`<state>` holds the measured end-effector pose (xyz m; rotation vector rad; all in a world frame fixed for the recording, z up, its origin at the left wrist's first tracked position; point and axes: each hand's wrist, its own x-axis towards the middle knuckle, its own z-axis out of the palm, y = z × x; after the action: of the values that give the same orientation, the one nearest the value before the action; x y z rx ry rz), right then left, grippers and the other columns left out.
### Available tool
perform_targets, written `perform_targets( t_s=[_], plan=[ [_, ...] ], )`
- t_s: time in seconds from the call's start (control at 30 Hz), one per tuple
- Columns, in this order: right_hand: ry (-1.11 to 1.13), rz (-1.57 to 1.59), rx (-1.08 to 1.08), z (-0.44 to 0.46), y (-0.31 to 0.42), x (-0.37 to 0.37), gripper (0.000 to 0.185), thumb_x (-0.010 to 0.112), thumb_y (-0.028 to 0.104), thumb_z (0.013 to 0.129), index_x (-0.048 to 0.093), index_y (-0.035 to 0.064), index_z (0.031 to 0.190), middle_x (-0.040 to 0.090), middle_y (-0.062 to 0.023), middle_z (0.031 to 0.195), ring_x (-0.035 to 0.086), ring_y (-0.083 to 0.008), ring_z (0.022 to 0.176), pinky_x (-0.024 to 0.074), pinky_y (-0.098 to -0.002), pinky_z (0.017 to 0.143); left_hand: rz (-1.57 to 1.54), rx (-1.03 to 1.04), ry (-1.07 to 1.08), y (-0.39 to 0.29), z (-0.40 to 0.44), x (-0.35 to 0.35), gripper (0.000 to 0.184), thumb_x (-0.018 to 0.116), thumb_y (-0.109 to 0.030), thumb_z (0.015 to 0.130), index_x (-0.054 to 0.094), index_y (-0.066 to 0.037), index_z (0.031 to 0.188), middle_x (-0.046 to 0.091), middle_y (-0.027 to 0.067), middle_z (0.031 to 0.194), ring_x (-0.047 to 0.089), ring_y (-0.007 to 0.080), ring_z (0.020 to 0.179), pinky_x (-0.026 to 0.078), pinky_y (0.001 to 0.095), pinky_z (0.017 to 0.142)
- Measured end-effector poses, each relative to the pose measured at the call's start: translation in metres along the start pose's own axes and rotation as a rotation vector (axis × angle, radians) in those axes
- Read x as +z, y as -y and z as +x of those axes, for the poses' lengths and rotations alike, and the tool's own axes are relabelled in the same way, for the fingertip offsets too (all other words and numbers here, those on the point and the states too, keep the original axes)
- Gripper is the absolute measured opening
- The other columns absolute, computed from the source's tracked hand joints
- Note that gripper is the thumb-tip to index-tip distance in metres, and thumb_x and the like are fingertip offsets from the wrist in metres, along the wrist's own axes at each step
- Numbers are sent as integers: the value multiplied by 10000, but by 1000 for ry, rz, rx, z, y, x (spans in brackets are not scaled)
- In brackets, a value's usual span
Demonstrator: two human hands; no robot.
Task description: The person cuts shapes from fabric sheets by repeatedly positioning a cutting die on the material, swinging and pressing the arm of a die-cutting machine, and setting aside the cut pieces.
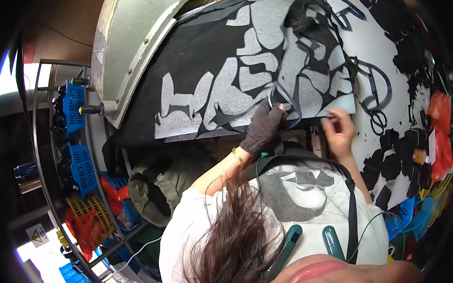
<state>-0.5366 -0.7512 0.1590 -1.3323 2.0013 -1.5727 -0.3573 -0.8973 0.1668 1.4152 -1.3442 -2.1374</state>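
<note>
My left hand [265,124], in a dark knitted glove with bare fingertips, grips a looped metal-strip cutting die [291,100] over the near part of the work surface. Beneath the die lies black fabric [208,52] with large cut-out shapes, through which a pale grey board [182,99] shows. My bare right hand [340,131] is at the board's near right edge, fingers loosely curled and apart, with nothing visible in them. A part of the fingers on the left hand is hidden behind the glove.
A large pale machine arm [133,40] overhangs the left side. More cutting dies [379,86] rest on the white table [392,115] at right, beside piles of black cut pieces [394,158]. A rack with blue baskets [82,169] stands left; a red bag [440,134] hangs far right.
</note>
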Motion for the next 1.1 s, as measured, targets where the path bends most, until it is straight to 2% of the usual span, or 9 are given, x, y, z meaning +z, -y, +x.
perform_targets(
  t_s=[0.1, 0.17, 0.3, 0.5, 0.8, 0.93, 1.0, 1.03, 1.1],
  plan=[
    [334, 76, -158, 28, 40, 76, 404, 760, 79, 754, 630, 86, 1136, 509, -192, 1309, 618, -288, 1039, 468, -369, 926, -568, -110, -5, 4, 15, -37, 149, 590, -172, 915, 525, -68, 1000, 595, 43, 908, 580, 190, 734, 475, 307, 634],
    [424, 54, -253, 35, 46, 112, 450, 781, 100, 722, 622, 94, 1143, 325, -303, 1436, 567, -369, 1107, 473, -386, 920, 790, 567, -9, 1, 4, -68, 259, 641, -143, 852, 542, -89, 1085, 600, 90, 1032, 597, 289, 812, 487, 358, 682],
    [423, -37, -308, 54, 50, 174, 328, 770, 84, 703, 645, 67, 1006, 326, -313, 1442, 595, -356, 1059, 496, -390, 888, 945, 741, -168, -7, 12, -109, 367, 628, -179, 876, 545, -77, 1219, 600, 109, 1096, 596, 314, 902, 491, 398, 776],
    [342, -4, -246, 94, 43, 220, 200, 741, 99, 742, 639, 60, 909, 418, -345, 1367, 617, -405, 1028, 505, -379, 858, 241, 176, -103, -67, 20, -158, 309, 502, -205, 982, 541, 13, 1198, 645, 86, 1075, 631, 151, 935, 507, 270, 777],
    [191, -234, -204, 193, -17, 245, 215, 752, 157, 747, 638, 58, 899, 588, -286, 1185, 562, -393, 1110, 439, -416, 937, 1070, 917, -1454, -128, -22, -392, 242, 557, -182, 955, 540, 9, 1104, 606, 148, 1041, 599, 250, 910, 483, 361, 832],
    [126, -268, -176, 191, -25, 262, 218, 759, 120, 730, 637, 63, 901, 558, -251, 1267, 562, -373, 1110, 451, -409, 925, 1110, 870, -1852, -152, -47, -476, 293, 571, -206, 946, 530, 20, 1128, 603, 163, 1061, 605, 286, 953, 494, 368, 842],
    [76, -283, -168, 190, -19, 267, 228, 765, 65, 701, 628, 57, 883, 533, -213, 1330, 580, -353, 1059, 463, -396, 902, 1969, 449, -1678, -157, -61, -522, 307, 572, -198, 939, 529, 48, 1117, 610, 167, 1047, 622, 281, 931, 515, 357, 820],
    [78, -286, -162, 192, -19, 269, 228, 765, 65, 701, 628, 57, 883, 533, -213, 1330, 580, -353, 1059, 463, -396, 902, 1971, 448, -1670, -165, -55, -527, 307, 572, -198, 939, 529, 48, 1117, 610, 167, 1047, 622, 281, 931, 515, 357, 820],
    [63, -267, -158, 192, -18, 270, 219, 753, 43, 704, 620, 49, 878, 545, -214, 1312, 582, -355, 1054, 460, -399, 901, 97, 942, -1321, -181, -40, -530, 287, 583, -185, 916, 564, 57, 1070, 635, 150, 1025, 625, 245, 871, 516, 345, 821]
  ],
)
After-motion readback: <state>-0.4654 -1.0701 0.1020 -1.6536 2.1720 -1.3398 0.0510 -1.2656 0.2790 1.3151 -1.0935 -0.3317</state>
